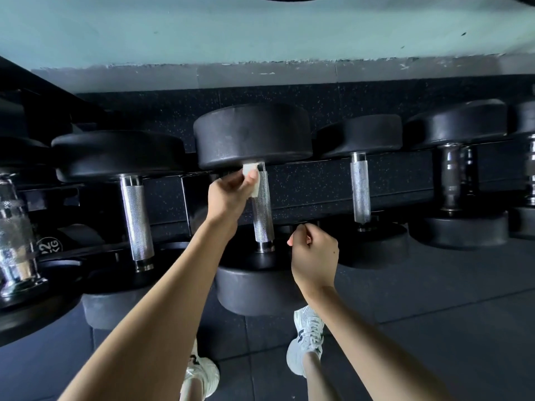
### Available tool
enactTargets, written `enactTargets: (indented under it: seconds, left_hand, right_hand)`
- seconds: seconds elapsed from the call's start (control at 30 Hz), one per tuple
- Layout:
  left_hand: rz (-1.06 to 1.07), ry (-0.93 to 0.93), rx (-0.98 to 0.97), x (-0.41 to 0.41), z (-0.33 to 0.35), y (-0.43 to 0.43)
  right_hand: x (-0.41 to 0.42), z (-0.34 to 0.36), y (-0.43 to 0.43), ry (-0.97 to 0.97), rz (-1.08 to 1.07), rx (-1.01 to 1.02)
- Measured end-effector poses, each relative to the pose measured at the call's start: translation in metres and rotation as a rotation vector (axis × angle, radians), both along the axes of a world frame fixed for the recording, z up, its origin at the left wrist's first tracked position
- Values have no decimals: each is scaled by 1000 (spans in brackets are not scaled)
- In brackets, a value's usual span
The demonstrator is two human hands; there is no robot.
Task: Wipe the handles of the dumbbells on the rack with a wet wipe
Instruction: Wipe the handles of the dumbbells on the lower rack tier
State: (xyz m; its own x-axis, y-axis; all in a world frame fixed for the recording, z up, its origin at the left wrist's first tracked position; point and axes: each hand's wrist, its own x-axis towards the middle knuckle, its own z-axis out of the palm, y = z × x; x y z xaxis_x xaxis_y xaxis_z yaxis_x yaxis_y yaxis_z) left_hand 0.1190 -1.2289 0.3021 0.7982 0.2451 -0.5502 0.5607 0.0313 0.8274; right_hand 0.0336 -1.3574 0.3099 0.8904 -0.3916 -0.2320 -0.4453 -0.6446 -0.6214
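The left hand (228,192) pinches a white wipe (251,180) between thumb and curled fingers, pressing it on the far end of a knurled handle (262,215), just under the dumbbell's far black head (252,134); the wipe covers only that end, and the rest of the handle down to the near head (254,290) is bare; the right hand (314,256) sits just right of the handle's near end, apart from it, with fingers curled inward towards the palm; whether they hold anything or touch the rack (318,180) I cannot tell, since the back of the hand hides them; the dumbbell lies across the black rack rails, its handle running away from the person; a similar dumbbell (136,218) lies to its left and a smaller one (360,192) to its right, both with bare handles and clear of the hands; a chrome dumbbell (14,233) is at the far left edge, and a dark-handled one (456,175) lies further right; below are dark floor (434,314) and two white shoes (308,337); a pale wall (231,33) stands behind the rack.
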Motion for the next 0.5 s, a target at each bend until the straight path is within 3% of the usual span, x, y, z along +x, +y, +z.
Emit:
enactTargets:
  seconds: [0.37, 0.5]
  left_hand:
    - [-577, 201, 456, -49, -8, 16]
    - [-512, 234, 449, -60, -1, 15]
  right_hand:
    - [0, 4, 1, -17, -4, 4]
    - [0, 4, 1, -3, -9, -12]
